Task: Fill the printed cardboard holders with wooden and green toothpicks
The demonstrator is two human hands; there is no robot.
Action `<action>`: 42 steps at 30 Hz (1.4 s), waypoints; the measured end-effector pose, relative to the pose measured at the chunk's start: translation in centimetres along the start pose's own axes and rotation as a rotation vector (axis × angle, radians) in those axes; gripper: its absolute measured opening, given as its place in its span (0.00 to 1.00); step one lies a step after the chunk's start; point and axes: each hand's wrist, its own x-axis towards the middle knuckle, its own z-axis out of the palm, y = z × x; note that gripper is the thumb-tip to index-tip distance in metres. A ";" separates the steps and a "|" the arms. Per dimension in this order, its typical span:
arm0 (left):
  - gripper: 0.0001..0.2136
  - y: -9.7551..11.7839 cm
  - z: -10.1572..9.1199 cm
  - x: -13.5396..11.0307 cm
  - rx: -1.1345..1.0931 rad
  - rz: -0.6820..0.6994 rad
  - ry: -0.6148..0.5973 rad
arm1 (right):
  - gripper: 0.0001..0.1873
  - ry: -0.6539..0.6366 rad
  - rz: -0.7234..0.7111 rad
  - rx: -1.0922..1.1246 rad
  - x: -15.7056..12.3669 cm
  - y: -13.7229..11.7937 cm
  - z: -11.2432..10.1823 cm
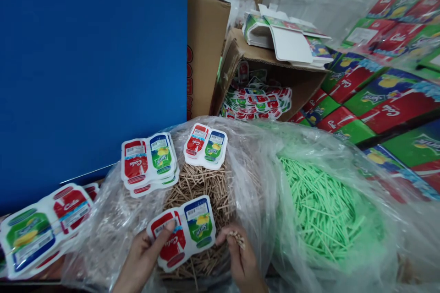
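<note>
My left hand [146, 252] pinches a Cola and Sprite double packet [197, 224] at its red end, thumb on top. Beside the packet's blue-green end, my right hand [240, 256] is closed round a small bundle of brown sticks [236, 239], their ends showing between the fingers. Under both hands a clear plastic bag holds many loose brown sticks [201, 183]. On top of that bag lie a stack of double packets [149, 162] and a smaller pile of double packets [206, 146].
More packets [44, 229] lie at the far left. Green sticks [319, 206] fill a plastic bag on the right. Behind stands a cardboard box [309, 82] full of packets, with printed cartons [381, 96] stacked to its right. A blue panel [92, 55] closes the left side.
</note>
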 end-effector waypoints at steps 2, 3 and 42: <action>0.13 -0.1 -0.1 0.0 -0.044 -0.022 0.004 | 0.10 -0.008 0.008 0.005 -0.1 -0.1 0.0; 0.12 -0.2 -0.2 0.0 -0.062 -0.025 0.015 | 0.10 -0.017 0.016 0.001 -0.2 -0.2 0.0; 0.14 -0.7 -2.2 0.4 0.081 0.064 0.038 | 0.12 -0.161 0.305 0.065 2.1 -2.4 -0.7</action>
